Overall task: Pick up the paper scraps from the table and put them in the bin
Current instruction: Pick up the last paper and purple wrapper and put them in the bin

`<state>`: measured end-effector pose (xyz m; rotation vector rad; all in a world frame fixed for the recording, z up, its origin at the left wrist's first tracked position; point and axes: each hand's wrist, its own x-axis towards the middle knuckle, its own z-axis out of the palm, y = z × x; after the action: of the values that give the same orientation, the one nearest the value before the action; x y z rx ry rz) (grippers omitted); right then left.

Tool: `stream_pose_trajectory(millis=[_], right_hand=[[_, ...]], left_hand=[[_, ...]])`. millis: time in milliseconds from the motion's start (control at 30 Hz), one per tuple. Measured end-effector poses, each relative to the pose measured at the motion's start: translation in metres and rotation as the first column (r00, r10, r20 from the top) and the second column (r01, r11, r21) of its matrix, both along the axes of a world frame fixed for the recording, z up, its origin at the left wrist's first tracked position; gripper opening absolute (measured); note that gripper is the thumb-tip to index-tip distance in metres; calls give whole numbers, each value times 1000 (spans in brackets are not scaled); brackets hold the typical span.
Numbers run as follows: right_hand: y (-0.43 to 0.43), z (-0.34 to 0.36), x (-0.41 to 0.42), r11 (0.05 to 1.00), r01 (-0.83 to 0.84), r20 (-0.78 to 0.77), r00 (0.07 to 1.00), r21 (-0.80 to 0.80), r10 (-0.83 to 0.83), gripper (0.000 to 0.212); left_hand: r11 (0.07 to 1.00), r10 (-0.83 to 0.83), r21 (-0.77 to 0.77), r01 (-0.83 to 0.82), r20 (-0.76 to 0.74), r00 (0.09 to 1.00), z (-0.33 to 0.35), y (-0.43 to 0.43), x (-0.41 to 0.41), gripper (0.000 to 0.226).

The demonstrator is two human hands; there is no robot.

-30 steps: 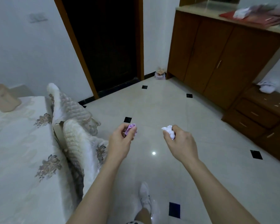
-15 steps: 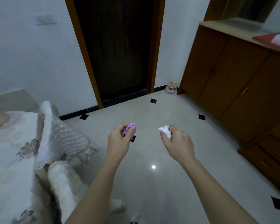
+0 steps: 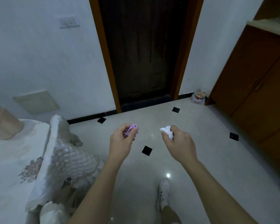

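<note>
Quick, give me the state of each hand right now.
Left hand: closed, gripping a crumpled purple scrap.
Right hand: closed, gripping a crumpled white scrap.

Purple scrap [image 3: 131, 129] mostly hidden within left hand [image 3: 120, 143]; white scrap [image 3: 166, 131] partly covered by right hand [image 3: 180, 143]. Cabinet [image 3: 257, 78] cut off at right edge. Container [image 3: 199, 96] by the wall too blurred to identify.

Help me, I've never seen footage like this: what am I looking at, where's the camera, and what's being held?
No machine here: a person wears a camera on the head, looking down at their own bare hands. It is the only view. The left hand pinches a crumpled purple scrap; the right hand grips a crumpled white scrap. Below is a tiled floor, with a bed at left, a dark door ahead, a wooden cabinet at right. The small container by the wall may be the bin.
</note>
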<state>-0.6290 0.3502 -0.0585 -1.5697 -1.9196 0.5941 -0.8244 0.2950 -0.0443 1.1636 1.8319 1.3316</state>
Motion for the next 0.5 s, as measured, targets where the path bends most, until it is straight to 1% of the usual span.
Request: stream_pose_trajectory(millis=[100, 233, 300, 400, 500], right_hand=[[64, -4, -17, 999, -47, -7, 999, 24, 47, 38], [155, -2, -40, 990, -144, 35, 989, 5, 143, 25], [196, 1, -53, 977, -211, 61, 976, 4, 210, 24], [248, 9, -75, 953, -304, 94, 949, 14, 302, 22], [288, 17, -99, 924, -382, 112, 919, 18, 378, 24]], left_hand=[[999, 35, -13, -35, -27, 999, -3, 54, -14, 11], [991, 130, -38, -132, -40, 991, 2, 132, -31, 16], [982, 181, -49, -184, -44, 982, 8, 166, -40, 18], [968, 248, -36, -249, -29, 968, 17, 206, -54, 14], [949, 312, -35, -312, -6, 950, 16, 228, -72, 13]])
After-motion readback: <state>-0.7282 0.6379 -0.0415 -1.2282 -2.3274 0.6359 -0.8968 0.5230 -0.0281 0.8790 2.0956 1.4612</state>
